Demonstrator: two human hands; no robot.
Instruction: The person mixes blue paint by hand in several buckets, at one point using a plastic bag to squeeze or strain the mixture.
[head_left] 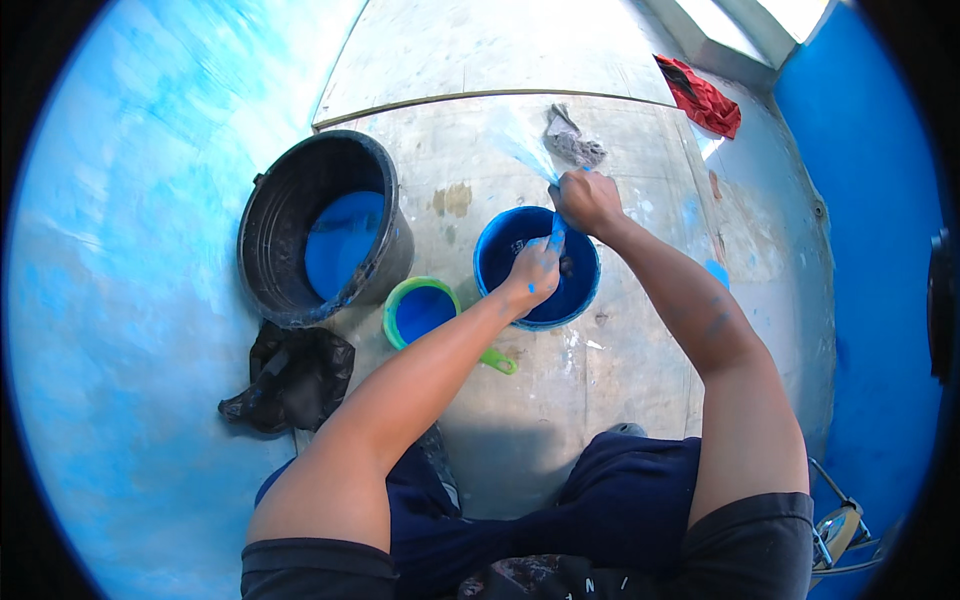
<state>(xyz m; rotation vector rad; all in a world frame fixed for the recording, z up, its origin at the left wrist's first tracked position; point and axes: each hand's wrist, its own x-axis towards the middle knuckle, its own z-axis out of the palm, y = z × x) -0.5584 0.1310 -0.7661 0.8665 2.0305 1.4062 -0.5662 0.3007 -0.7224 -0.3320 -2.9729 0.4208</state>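
Over a small blue bucket (492, 252), both my hands are on a thin clear plastic bag (533, 157) smeared with blue paint. My right hand (590, 203) is closed in a fist around it above the bucket's far right rim, and the loose end flares out past the fist. Lower down, my left hand (535, 272) pinches the blue-stained part of the bag, inside the bucket's outline. Blue specks mark both hands. What lies at the bottom of the bucket is partly hidden by my left hand.
At the left stands a large black tub (283, 205) with blue paint in it. Beside it are a green dipper (499, 361) holding blue paint and a crumpled black plastic bag (300, 375). A grey rag (575, 145) and a red cloth (705, 103) lie farther off. Blue walls flank both sides.
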